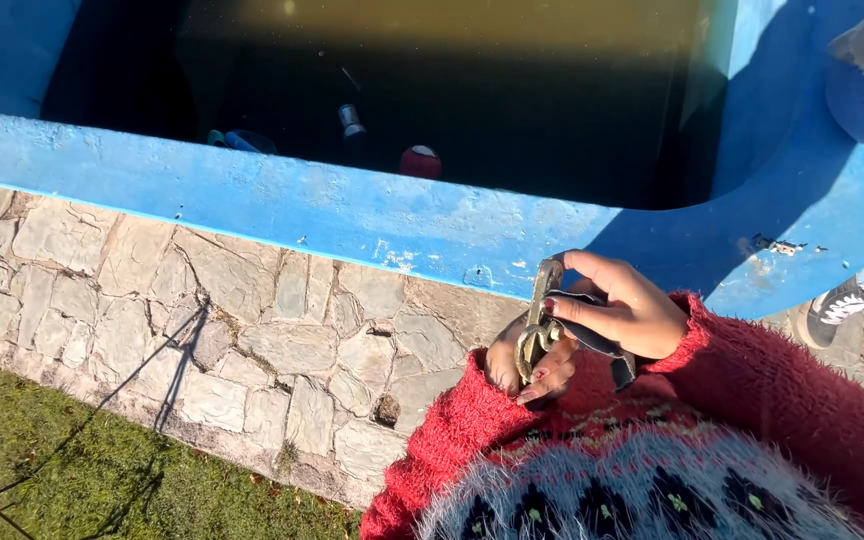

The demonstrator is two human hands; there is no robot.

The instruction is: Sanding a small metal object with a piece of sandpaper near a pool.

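Both my hands meet close to my chest over the stone paving. My right hand (624, 312), in a red fuzzy sleeve, pinches a brass-coloured metal clip (537, 318) with a dark strap (597, 340) looped through it. My left hand (524, 368) sits just below, fingers curled on the lower end of the same clip; its sleeve hides most of the hand. The strap runs down and right under my right hand.
A blue painted pool rim (352, 215) crosses the view, with dark water (432, 90) behind it holding a bottle (352, 122) and a red-and-white float (420, 161). Stone paving (202, 320) and grass (42, 470) lie at left. Another person's shoe (837, 303) stands at right.
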